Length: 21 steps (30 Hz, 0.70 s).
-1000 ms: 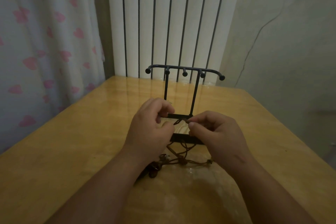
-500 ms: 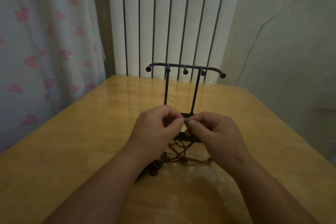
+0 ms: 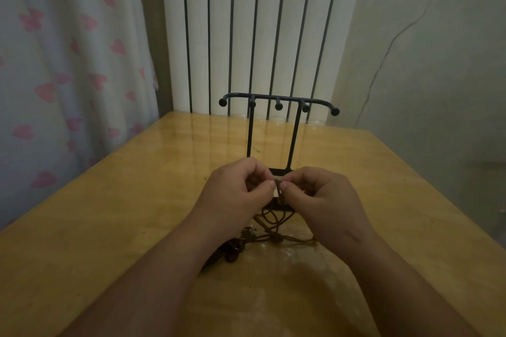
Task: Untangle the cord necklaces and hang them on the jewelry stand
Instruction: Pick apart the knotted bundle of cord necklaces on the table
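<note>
- Yellow-brown glossy wooden table (image 3: 109,227) fills the lower view; two bare forearms reach forward over it from the near edge.
- Tangled brown cord necklaces (image 3: 271,227) lie in a loose heap on the tabletop between the two wrists, just in front of the stand base. Dark beads or knots sit at the heap's left side, close to the left wrist.
- One strand rises from the heap to the fingertips of both hands.
- Left hand (image 3: 235,194): fingers curled, thumb and forefinger pinching the raised strand.
- Right hand (image 3: 320,200): fingers curled, thumb and forefinger pinching the same strand just beside the left fingertips. A small knot or twist shows between the two pinches.
- Black metal jewelry stand (image 3: 278,101) stands upright just behind the hands: two vertical rods carry a curved top bar with five ball-tipped pegs. The hands partly hide its base.
- White ribbed panel radiator (image 3: 260,22) stands behind the far table edge.
- White curtain with pink heart print (image 3: 68,49) hangs at the left.
- Pale plaster wall (image 3: 438,63) at the right carries a thin dark line; crack or wire cannot be told.
</note>
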Tool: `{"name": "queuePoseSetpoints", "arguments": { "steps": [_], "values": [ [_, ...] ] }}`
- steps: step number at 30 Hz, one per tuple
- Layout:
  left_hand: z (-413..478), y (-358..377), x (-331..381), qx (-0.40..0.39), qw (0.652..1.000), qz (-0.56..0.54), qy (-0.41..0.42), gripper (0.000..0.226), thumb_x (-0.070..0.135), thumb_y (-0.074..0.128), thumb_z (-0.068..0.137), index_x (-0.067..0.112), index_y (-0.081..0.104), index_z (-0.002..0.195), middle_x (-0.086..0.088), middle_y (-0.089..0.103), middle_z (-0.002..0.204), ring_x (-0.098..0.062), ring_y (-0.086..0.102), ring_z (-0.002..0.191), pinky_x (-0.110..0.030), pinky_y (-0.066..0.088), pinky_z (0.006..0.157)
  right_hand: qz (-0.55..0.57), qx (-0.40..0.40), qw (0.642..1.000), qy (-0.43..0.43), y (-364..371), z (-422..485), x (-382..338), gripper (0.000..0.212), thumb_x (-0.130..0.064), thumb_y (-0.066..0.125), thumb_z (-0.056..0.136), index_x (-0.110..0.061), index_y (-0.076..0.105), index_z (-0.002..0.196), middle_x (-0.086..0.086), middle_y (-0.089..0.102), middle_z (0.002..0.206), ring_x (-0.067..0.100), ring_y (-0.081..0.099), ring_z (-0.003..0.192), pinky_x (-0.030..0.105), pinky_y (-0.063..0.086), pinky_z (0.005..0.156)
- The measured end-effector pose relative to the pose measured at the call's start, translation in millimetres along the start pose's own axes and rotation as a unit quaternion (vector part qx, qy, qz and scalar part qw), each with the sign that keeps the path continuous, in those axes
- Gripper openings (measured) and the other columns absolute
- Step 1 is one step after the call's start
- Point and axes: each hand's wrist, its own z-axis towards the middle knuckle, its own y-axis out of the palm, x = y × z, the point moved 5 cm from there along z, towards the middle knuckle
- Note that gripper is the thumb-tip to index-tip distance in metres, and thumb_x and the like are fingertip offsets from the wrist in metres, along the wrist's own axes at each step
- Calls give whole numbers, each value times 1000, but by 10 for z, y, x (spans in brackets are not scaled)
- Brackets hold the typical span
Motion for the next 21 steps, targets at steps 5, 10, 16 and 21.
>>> {"name": "queuePoseSetpoints", "arguments": {
  "steps": [5, 10, 16, 21],
  "values": [
    [15, 9, -19, -16, 1000, 4, -4, 11, 21, 64, 89, 29, 64, 81, 9, 60, 68, 3, 54, 60, -11, 42, 53, -20, -6, 1000, -5, 5, 2, 8, 10, -26, 64, 88, -30, 72, 84, -12, 68, 71, -1, 62, 69, 13, 48, 59],
    [30, 17, -32, -57, 998, 6, 3, 17, 18, 61, 90, 30, 59, 79, 9, 57, 68, 3, 51, 59, -11, 41, 53, -19, -28, 999, -17, 7, -10, -18, 9, -25, 65, 88, -27, 73, 85, -11, 68, 72, -4, 59, 65, 10, 45, 57],
    [34, 17, -62, -80, 997, -6, 8, 21, 15, 60, 90, 31, 57, 77, 9, 56, 68, 3, 50, 60, -13, 40, 54, -50, -37, 997, -40, 5, -23, -52, 7, -23, 67, 87, -29, 70, 87, -14, 66, 75, -6, 55, 60, 9, 40, 52],
    [33, 32, -76, -96, 995, -2, 13, 20, 15, 59, 91, 31, 57, 78, 11, 55, 66, 3, 49, 59, -13, 40, 54, -103, -43, 991, -69, -8, -34, -63, 5, -31, 64, 84, -36, 66, 84, -31, 59, 71, -1, 51, 59, 12, 38, 50]
  ]
}}
